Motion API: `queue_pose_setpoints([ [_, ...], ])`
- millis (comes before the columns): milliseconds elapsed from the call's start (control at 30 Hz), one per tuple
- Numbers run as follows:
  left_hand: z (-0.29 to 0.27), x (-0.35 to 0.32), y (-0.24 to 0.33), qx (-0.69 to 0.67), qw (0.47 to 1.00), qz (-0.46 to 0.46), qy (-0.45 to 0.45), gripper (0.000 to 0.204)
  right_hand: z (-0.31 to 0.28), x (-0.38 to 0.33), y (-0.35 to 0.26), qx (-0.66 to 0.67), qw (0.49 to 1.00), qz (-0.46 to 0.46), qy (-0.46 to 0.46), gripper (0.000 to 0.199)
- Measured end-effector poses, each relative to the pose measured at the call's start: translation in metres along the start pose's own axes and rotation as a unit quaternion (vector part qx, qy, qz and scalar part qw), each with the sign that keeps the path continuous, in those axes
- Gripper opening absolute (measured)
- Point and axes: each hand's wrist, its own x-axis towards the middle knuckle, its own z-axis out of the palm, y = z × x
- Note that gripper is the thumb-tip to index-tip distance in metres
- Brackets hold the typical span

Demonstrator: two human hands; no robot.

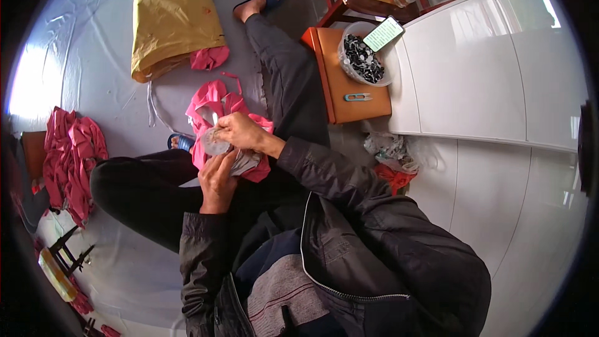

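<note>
A bright pink garment [208, 95] with white parts lies bunched over my lap. My right hand [242, 132] is closed in a pinch at the rim of a round, translucent whitish disc [216, 144], which rests against the garment. Just below the disc, my left hand [216, 182] is closed on the folded pink and white cloth. Its fingertips come close to the disc's lower edge. Whatever small thing may lie between the fingers is hidden.
A yellow sack [168, 19] with pink cloth at its mouth lies ahead. Darker pink clothes [72, 156] are heaped left. At right, an orange-brown box [352, 100] bears blue thread snips [358, 97], a tub of black and white pieces [363, 61] and a phone [383, 34].
</note>
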Motion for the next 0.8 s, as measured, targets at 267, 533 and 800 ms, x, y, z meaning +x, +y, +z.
queue_pose_setpoints([
  [267,-0.013,-0.002,0.007,-0.032,0.994,-0.024,0.100,0.044,0.008,-0.052,-0.036,0.054,0.985,0.022,0.164,0.022],
  [533,-0.023,-0.006,0.008,-0.046,0.985,-0.011,0.166,0.042,0.025,-0.064,-0.065,0.209,0.961,0.008,0.180,0.018],
  [800,-0.032,-0.001,0.016,-0.016,0.976,-0.005,0.217,0.042,0.029,-0.075,-0.089,0.156,0.973,-0.016,0.169,0.017],
])
